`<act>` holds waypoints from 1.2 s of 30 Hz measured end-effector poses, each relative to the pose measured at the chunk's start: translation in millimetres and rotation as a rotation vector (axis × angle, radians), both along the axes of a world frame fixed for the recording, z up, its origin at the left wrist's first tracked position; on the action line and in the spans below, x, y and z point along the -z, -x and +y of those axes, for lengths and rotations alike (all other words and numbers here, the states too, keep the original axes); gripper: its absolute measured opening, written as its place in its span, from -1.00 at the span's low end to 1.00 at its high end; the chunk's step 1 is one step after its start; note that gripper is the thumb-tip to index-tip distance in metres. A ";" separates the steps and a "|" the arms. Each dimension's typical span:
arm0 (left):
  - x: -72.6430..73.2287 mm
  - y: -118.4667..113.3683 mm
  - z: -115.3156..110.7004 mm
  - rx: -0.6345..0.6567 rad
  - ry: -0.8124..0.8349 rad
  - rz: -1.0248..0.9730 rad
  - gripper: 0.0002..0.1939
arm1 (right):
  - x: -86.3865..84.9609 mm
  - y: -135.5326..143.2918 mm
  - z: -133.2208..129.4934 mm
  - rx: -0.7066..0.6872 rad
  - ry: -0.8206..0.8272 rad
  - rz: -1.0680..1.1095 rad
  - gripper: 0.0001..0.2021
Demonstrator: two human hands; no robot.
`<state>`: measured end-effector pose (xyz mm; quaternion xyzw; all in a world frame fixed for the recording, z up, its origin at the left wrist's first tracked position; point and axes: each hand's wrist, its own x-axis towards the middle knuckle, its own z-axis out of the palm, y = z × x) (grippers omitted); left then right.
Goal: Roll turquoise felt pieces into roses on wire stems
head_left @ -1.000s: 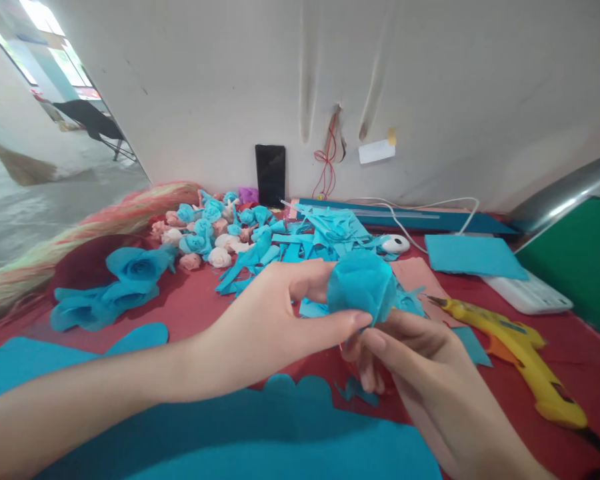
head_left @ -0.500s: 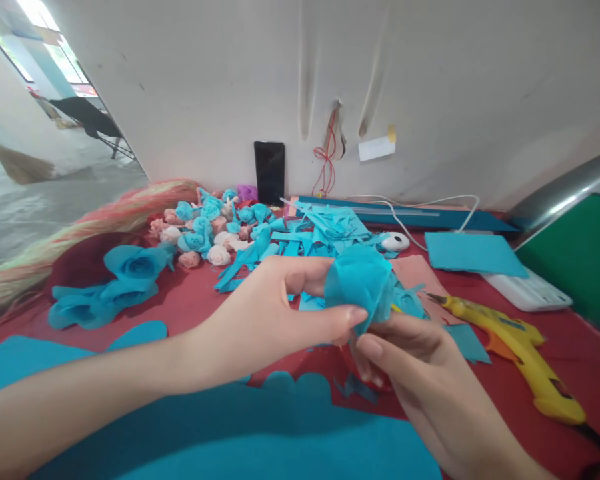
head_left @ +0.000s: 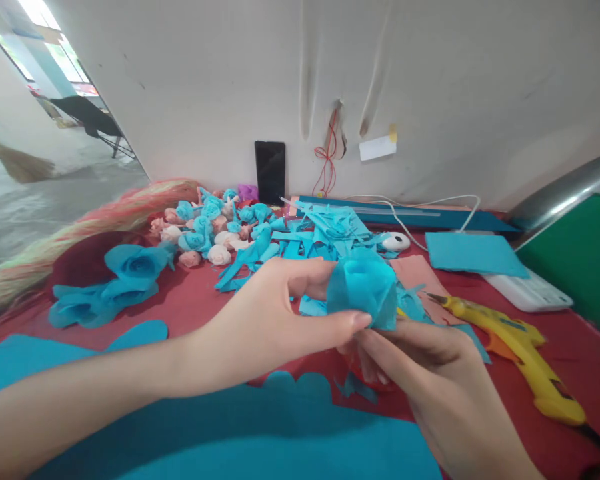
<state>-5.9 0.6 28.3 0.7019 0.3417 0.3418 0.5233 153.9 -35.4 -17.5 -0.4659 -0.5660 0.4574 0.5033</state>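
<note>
A blue paper flower [head_left: 363,287] is held up above the middle of the red-covered table. My left hand [head_left: 293,310] grips its left side and lower edge, thumb in front. At the flower's base, my right hand [head_left: 420,363] pinches from below and the right, its thumb tip close to my left thumb. Blue paper scraps [head_left: 325,233] lie behind the flower. Along the near side spreads a large blue sheet [head_left: 260,433] with a scalloped edge. Larger blue flowers [head_left: 135,267] rest at the left.
A yellow glue gun [head_left: 525,347] lies at the right. Small pink, white and blue flowers [head_left: 205,230] are heaped at back left. A black phone [head_left: 271,172] leans on the wall. A blue pad [head_left: 475,253] sits over a white device [head_left: 530,293] at back right.
The flower has turned in my hands and its folds now face me more. My right hand has shifted slightly, its thumb moving up against the flower's base.
</note>
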 end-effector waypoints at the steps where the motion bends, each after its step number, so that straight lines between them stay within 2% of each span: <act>1: 0.8 0.4 0.2 0.016 0.022 -0.037 -0.92 | 0.1 -1.3 -0.2 -0.013 0.019 0.001 -0.67; 5: 4.9 0.4 2.3 0.065 0.143 -0.265 -0.73 | -2.7 -6.4 -1.4 -0.038 0.069 0.056 -0.69; 8: 9.0 -0.6 3.8 -0.048 0.215 -0.344 -0.79 | -7.9 -6.9 -3.6 -0.048 0.111 0.167 -0.75; 10: 11.5 -1.1 4.0 -0.050 0.224 -0.322 -0.87 | -11.1 -5.2 -4.9 -0.020 0.128 0.172 -0.72; 14: 13.7 -1.9 3.5 0.122 0.125 -0.270 -0.82 | -14.4 -1.3 -4.6 0.076 0.080 0.094 -0.67; 18: 14.5 -2.9 3.8 0.109 0.079 -0.256 -0.80 | -14.0 -2.5 -3.5 0.094 0.062 0.072 -0.67; 22: 15.0 -4.4 3.0 0.107 0.051 -0.240 -0.85 | -11.5 -5.9 -6.7 0.065 0.106 0.101 -0.67; 25: 15.1 -5.8 1.8 0.092 0.052 -0.248 -0.90 | -8.5 -6.7 -10.1 -0.010 0.173 0.180 -0.71; 29: 17.4 -6.2 1.8 0.110 0.105 -0.226 -0.87 | -4.9 -4.8 -9.8 -0.085 0.250 0.262 -0.79; 36: 20.7 -4.3 2.8 0.106 0.110 -0.189 -0.78 | -2.0 -5.2 -9.4 -0.074 0.229 0.180 -0.74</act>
